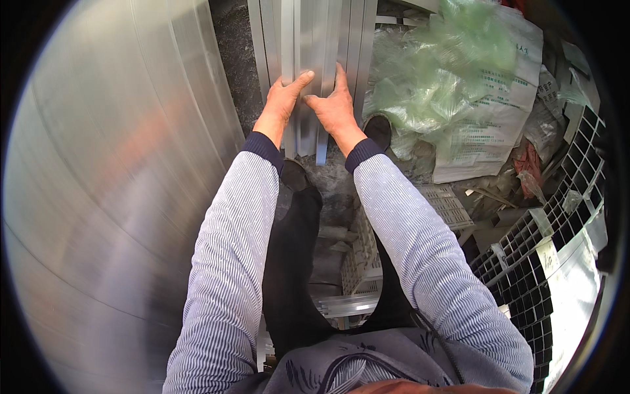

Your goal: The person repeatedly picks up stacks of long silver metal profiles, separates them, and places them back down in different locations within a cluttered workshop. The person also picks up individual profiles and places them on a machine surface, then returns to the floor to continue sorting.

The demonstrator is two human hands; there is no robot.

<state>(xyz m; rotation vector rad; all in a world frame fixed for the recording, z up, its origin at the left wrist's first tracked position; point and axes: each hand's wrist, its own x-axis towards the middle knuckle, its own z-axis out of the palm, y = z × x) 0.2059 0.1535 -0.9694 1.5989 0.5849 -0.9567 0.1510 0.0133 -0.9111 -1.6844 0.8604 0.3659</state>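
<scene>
Long silvery metal profiles (316,39) lie lengthwise at the top middle, their near ends close to my feet. My left hand (283,104) grips the left side of the upper profile, its thumb across the top and its fingers hidden beneath the edge. On the opposite side, my right hand (333,110) holds the same metal profile, its index finger stretched along the side and its thumb pointing toward the left thumb. The two hands are close together but apart. A narrow bluish profile end (321,151) sticks out between my wrists.
A large shiny metal sheet surface (111,197) fills the left side. Green plastic film (453,65) and a white printed sack (479,148) lie at the upper right. Black wire mesh (525,262) stands at the right. A pale plastic crate (362,256) sits between my legs.
</scene>
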